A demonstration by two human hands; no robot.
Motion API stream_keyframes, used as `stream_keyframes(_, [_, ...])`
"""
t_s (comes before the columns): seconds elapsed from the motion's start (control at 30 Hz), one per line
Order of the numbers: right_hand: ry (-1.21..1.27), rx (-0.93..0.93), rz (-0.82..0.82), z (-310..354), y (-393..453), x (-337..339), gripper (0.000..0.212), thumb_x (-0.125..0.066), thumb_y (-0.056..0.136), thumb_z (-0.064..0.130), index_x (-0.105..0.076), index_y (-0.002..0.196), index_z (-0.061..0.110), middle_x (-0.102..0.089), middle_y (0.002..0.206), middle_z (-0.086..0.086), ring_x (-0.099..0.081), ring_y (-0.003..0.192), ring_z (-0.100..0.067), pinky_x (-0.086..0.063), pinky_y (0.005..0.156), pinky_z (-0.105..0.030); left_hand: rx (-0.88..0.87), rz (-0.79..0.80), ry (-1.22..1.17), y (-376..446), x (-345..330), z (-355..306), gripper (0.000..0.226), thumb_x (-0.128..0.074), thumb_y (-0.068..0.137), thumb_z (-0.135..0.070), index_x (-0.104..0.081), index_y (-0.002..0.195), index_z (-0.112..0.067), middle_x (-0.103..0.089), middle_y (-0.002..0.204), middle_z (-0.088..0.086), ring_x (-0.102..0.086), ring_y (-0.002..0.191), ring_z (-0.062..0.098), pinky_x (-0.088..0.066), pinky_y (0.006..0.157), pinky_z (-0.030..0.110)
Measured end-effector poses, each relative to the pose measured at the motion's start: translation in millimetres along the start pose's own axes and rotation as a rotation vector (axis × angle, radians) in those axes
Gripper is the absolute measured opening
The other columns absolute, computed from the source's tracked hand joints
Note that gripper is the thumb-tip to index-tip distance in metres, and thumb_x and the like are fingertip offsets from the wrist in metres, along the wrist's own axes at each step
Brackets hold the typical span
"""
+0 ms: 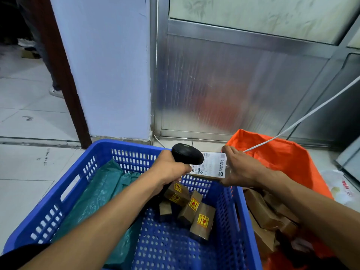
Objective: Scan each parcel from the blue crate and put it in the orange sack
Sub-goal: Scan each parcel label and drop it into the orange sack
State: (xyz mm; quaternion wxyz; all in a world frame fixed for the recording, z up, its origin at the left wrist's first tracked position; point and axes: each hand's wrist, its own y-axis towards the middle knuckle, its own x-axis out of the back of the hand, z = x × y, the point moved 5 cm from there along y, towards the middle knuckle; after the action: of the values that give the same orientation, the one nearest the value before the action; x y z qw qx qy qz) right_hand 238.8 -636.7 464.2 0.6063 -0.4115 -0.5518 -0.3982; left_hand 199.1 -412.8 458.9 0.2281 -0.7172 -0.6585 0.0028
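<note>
One head-worn wide-angle view, looking forward and steeply down. Close range: both forearms enter from the bottom edge, left hand (169, 169) and right hand (240, 168) near frame centre. Blue crate (64, 193) lies under and left of the left hand; orange sack (288, 158) right of the right hand. Wall beyond.

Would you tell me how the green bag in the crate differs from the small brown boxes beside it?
The green bag is soft, crinkled plastic; the brown boxes are stiff cardboard. The bag is much larger than any box. The boxes carry yellow-and-red stickers; the bag shows none. Both lie in the blue crate.
</note>
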Motion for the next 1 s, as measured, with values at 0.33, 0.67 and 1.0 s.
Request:
stream_keyframes(0.33, [0.39, -0.148, -0.127, -33.9, -15.0, -2.3, 0.082, -0.089, 0.062, 0.042, -0.036, 0.121, 0.024, -0.056, 0.112, 0.005, -0.059, 0.097, -0.012, -0.054, 0.075, -0.026, -0.065, -0.079, -0.095, 6.5, -1.7, 1.5, 0.017, -0.075, 0.085, -0.01, -0.069, 0.1, -0.011, -0.066, 0.07, 0.001, -0.06, 0.066, 0.015, -0.05, 0.072, 0.034])
stream_keyframes(0.67, [0.187, -0.08, -0.149, -20.5, -0.3, -13.4, 0.088, -0.083, 0.061, 0.054, -0.034, 0.128, 0.024, -0.053, 0.122, 0.003, -0.053, 0.108, -0.016, -0.055, 0.085, -0.037, -0.062, -0.107, -0.116, 9.8, -4.1, 2.3, 0.015, -0.076, 0.083, -0.011, -0.07, 0.096, -0.008, -0.069, 0.073, 0.008, -0.061, 0.064, 0.018, -0.051, 0.072, 0.037])
stream_keyframes(1.0, [0.093, -0.041, -0.179, -4.7, 2.0, -9.5, 0.099, -0.08, 0.07, 0.053, -0.026, 0.145, 0.019, -0.041, 0.142, 0.001, -0.041, 0.122, -0.017, -0.049, 0.09, -0.032, 0.082, -0.059, -0.221, 3.6, -9.9, 11.6, 0.007, -0.074, 0.087, -0.008, -0.069, 0.084, -0.005, -0.062, 0.057, 0.001, -0.054, 0.05, 0.011, -0.043, 0.051, 0.026])
